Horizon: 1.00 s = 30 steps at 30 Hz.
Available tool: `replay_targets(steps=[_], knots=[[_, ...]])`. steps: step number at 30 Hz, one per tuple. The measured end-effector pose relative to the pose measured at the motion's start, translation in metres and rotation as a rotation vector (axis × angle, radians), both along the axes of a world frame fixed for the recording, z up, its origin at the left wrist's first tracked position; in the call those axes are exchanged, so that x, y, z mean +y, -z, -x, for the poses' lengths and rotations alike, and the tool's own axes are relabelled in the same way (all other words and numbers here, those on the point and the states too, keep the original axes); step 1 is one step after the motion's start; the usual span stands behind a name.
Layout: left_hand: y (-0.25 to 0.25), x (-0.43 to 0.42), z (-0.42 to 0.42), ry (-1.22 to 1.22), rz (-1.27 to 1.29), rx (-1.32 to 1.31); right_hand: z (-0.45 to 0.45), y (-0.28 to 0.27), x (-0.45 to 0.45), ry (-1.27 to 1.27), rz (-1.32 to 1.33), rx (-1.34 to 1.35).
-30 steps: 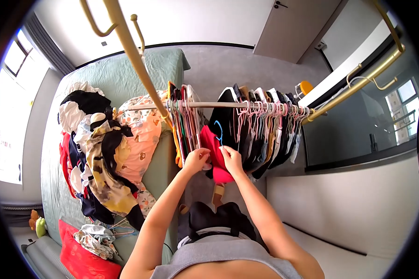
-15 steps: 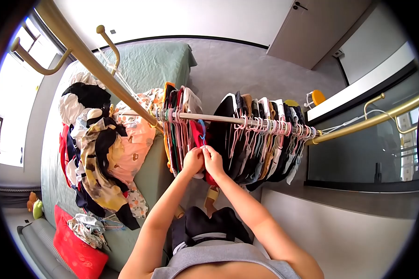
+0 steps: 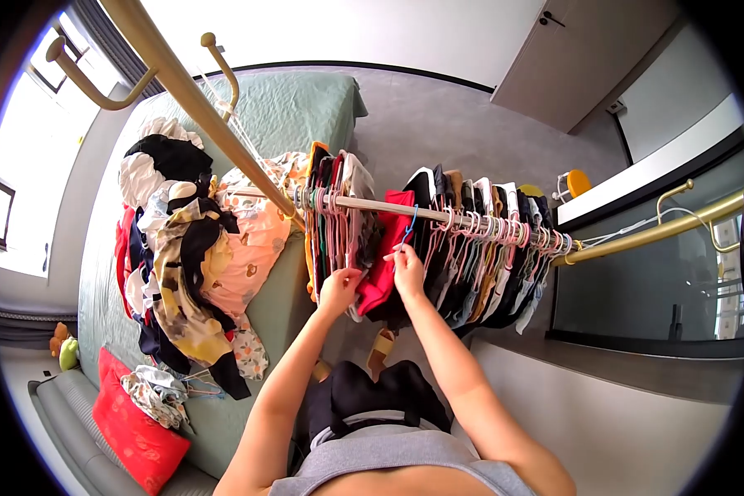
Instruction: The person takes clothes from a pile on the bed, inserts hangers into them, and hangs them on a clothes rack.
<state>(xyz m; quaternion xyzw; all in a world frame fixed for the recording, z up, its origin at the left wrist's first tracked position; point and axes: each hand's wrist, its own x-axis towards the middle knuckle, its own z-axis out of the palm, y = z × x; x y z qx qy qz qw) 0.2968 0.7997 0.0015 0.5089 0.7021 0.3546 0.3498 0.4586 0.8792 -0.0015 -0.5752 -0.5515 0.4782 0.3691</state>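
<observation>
Near the rail, right fingers pinch the blue hanger, left fingers' hold being unclear; poor hooking may let the red garment fall.

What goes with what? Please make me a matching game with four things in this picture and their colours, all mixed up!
Things:
1. Hanger at the right hand
2. Garment between the left hand and right hand
3. Bed cover
4. Round stool seat

Colours:
A. Pale green
B. Orange-yellow
C. Blue
D. Red

Right pairs: 1-C, 2-D, 3-A, 4-B
</observation>
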Motion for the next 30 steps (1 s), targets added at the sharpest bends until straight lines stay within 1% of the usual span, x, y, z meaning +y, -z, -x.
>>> replay_targets(steps=[1,2,4,5,8,9,10,12,13,14,16,17,18,20,21,22,24,25,26,28,29,30], knots=[[-0.001,0.005,-0.005,0.017,-0.015,-0.013,-0.006,0.005,0.009,0.019,-0.08,-0.015],[-0.002,0.01,-0.012,0.035,-0.028,-0.027,-0.015,0.01,0.016,0.032,-0.034,-0.086],[-0.001,0.02,-0.026,0.04,-0.051,-0.072,-0.028,0.024,0.03,0.05,-0.087,-0.166],[-0.001,0.025,-0.034,0.059,-0.064,-0.07,-0.034,0.034,0.036,0.079,-0.098,-0.151],[-0.009,0.034,-0.053,0.11,-0.04,-0.064,-0.049,0.063,0.051,0.082,0.006,-0.198],[-0.007,0.034,-0.057,0.132,-0.056,-0.059,-0.053,0.075,0.053,0.107,0.124,-0.114],[-0.006,0.034,-0.06,0.15,-0.072,-0.056,-0.059,0.088,0.056,0.101,0.182,-0.053],[-0.008,0.029,-0.063,0.171,-0.057,-0.038,-0.074,0.101,0.056,0.071,0.223,-0.155],[-0.006,0.027,-0.063,0.166,-0.001,-0.046,-0.075,0.089,0.052,0.096,0.176,-0.257],[0.002,0.021,-0.061,0.159,-0.032,-0.039,-0.072,0.076,0.045,0.11,0.124,-0.354],[0.009,0.008,-0.051,0.127,-0.01,-0.049,-0.06,0.075,0.029,0.258,-0.198,-0.587],[0.01,0.0,-0.043,0.119,-0.026,-0.035,-0.049,0.062,0.019,0.266,-0.324,-0.548],[0.008,-0.01,-0.035,0.067,0.046,-0.083,-0.036,0.043,0.008,0.273,-0.446,-0.499],[0.005,-0.034,-0.011,-0.04,0.023,-0.093,-0.007,0.045,-0.013,0.19,-0.436,-0.245],[0.015,-0.049,0.003,-0.105,-0.009,-0.071,0.009,0.042,-0.025,0.096,-0.383,-0.238],[0.009,-0.066,0.018,-0.19,0.005,-0.068,0.029,0.045,-0.038,0.059,-0.381,-0.186],[0.007,-0.101,0.053,-0.374,0.085,-0.091,0.067,0.051,-0.061,-0.119,-0.373,-0.169],[0.019,-0.12,0.074,-0.458,-0.067,-0.027,0.086,0.048,-0.073,-0.195,-0.425,-0.184],[0.031,-0.142,0.095,-0.558,-0.079,0.0,0.106,0.056,-0.083,-0.277,-0.36,-0.142],[0.041,-0.186,0.144,-0.732,-0.107,0.139,0.143,0.059,-0.107,-0.422,-0.236,-0.087],[0.046,-0.207,0.172,-0.814,-0.091,0.164,0.161,0.06,-0.118,-0.479,-0.215,-0.091],[0.05,-0.226,0.202,-0.891,-0.077,0.189,0.179,0.059,-0.13,-0.524,-0.071,-0.046]])
